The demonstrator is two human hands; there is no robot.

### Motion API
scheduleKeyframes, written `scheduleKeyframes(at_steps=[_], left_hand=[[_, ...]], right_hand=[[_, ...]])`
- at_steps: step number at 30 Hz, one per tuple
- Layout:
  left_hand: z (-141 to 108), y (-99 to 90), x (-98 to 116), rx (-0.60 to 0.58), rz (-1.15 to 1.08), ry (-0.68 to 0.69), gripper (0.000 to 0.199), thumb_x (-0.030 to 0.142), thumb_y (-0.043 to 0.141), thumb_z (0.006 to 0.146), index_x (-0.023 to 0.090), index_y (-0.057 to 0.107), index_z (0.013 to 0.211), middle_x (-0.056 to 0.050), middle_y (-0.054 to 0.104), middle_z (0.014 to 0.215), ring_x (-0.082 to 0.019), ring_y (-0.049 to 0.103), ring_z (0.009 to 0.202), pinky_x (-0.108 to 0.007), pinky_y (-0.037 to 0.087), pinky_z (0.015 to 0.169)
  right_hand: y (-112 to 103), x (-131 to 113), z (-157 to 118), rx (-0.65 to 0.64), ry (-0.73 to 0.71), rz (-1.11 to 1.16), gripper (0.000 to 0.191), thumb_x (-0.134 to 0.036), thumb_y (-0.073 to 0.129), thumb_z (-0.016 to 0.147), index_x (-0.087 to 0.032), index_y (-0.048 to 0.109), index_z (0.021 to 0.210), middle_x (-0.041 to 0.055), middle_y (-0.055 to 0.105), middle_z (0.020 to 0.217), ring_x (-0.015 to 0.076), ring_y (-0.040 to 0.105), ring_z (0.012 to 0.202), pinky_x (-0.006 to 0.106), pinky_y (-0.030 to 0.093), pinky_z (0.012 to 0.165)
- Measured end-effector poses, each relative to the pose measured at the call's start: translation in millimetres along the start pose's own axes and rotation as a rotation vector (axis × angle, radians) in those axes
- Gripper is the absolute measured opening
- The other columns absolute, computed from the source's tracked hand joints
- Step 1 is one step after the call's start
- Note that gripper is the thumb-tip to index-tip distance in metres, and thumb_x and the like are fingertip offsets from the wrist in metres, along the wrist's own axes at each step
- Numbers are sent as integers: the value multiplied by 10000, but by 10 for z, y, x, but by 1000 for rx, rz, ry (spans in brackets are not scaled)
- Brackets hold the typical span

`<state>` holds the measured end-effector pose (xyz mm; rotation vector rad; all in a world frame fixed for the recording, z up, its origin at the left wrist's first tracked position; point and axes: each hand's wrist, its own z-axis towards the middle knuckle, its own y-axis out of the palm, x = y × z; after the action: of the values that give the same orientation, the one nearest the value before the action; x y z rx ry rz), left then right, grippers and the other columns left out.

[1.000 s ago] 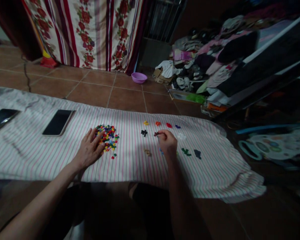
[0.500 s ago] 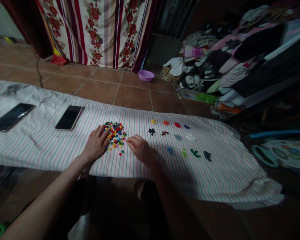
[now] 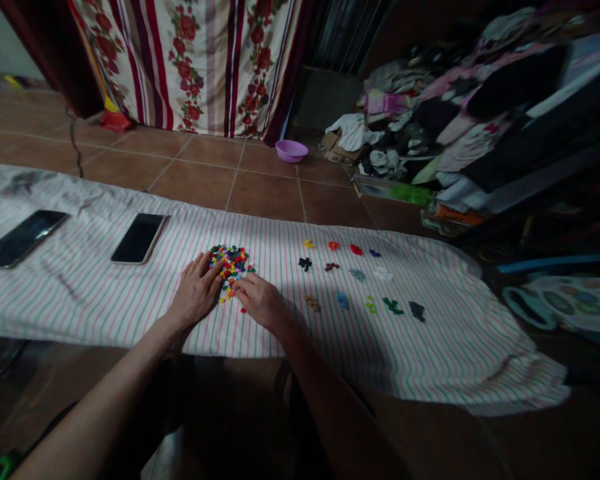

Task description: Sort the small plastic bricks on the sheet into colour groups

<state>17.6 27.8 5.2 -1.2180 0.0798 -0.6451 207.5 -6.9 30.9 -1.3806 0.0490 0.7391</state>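
Note:
A mixed pile of small coloured pieces (image 3: 233, 259) lies on the striped cloth (image 3: 260, 340); they are too small to name closer. My left hand (image 3: 196, 291) rests flat against the left side of this pile, fingers stretched out onto its edge. At the lower right edge, my right hand (image 3: 261, 301) has thumb and fingertips pinched together among the pieces. Whatever they grip is hidden. A single red piece (image 3: 243, 311) sits apart, just below the fingertips. To the right are small one-colour groups, among them yellow (image 3: 308, 244), black (image 3: 305, 264), tan (image 3: 312, 303) and dark green pieces (image 3: 393, 306).
Two phone-like dark-screened devices, one nearer (image 3: 139, 239) and one farther left (image 3: 24, 239), lie on the cloth. Beyond it, a purple basin (image 3: 291, 151) stands on the tiled floor. Heaped clothes (image 3: 395, 100) fill the back right, and a patterned curtain (image 3: 200, 60) hangs behind.
My right hand has moved left, from beside the pile to its lower right edge, uncovering the tan group. My left hand stays at the pile.

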Motion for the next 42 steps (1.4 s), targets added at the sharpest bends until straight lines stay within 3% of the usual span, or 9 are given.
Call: scheduleKeyframes(at_steps=[11,18,26,35,42], left_hand=[[5,31,-35,26,-37,34,454,379,299,954,187,510,1306,-146,390,1470,-310,356,1359,-533,371,1061],[11,30,-27,55,-56,40,447,377,305,942,219,518,1302,-120,383,1484,-328,364,1353,-554,376,1047],[13,33,-55,16,-10,53,476,377,265,944,165,535,1274,-167,430,1430,-329,385,1334,-532,369,1048],[-10,57,-115,38,-58,86,451,350,288,929,201,509,1294,-141,394,1461,-334,368,1342,-550,378,1049],[-36,17,-107,35,-70,175,421,320,304,933,201,452,1309,-142,505,1343,-317,341,1357,-568,366,1068]], right_hand=[[4,-90,78,-72,128,-62,120,-267,547,910,-256,656,959,1,631,986,138,587,862,250,448,737],[-43,-137,44,-42,85,-12,64,-274,573,880,-248,612,925,-6,611,997,131,588,846,239,445,700],[24,-126,28,-14,-1,8,58,-234,535,888,-220,563,937,5,627,955,141,593,888,246,455,766],[80,-211,-61,20,-111,-82,174,-261,464,939,-244,615,1025,12,621,994,136,589,871,244,469,761],[65,-213,-152,35,-141,-87,209,-232,450,956,-244,640,1041,18,619,989,131,581,915,241,467,816]])
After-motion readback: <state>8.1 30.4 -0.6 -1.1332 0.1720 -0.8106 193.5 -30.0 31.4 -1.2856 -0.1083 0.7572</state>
